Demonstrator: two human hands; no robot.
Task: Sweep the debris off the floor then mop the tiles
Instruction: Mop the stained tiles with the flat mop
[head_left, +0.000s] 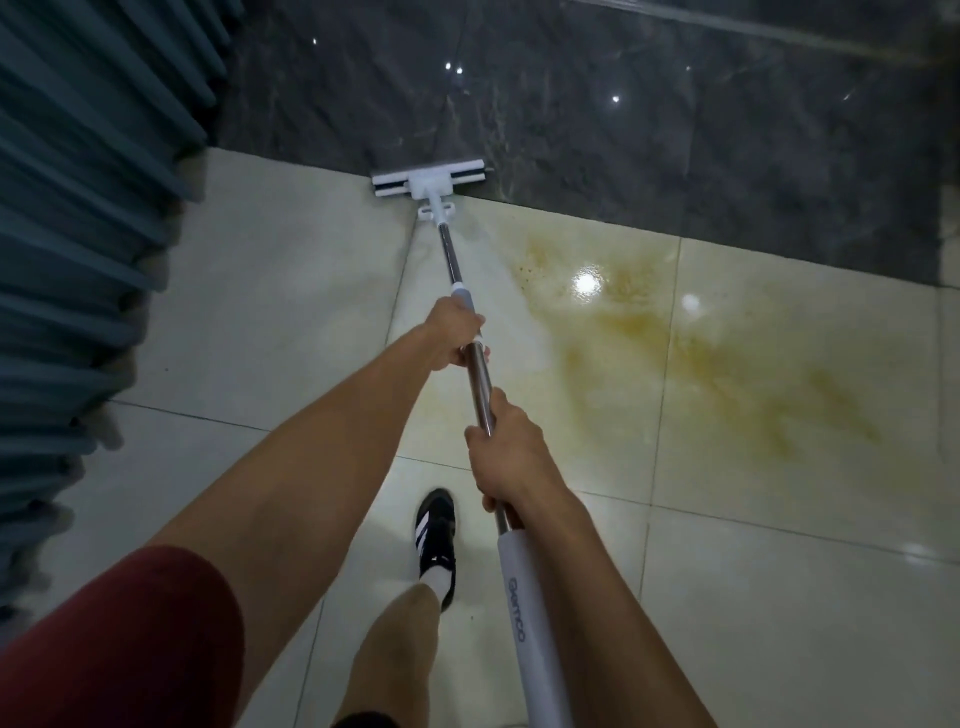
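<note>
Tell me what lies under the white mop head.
The white flat mop head sits on the seam between the cream glossy tiles and dark marbled tiles. Whatever is directly beneath it is covered.

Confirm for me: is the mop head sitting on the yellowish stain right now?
No, the mop head lies at the edge where pale tiles meet dark ones, left of and apart from the yellowish stain.

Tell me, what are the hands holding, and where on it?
A mop. Left hand grips the pole by its grey collar; right hand grips the bare metal above the white sleeve.
</note>
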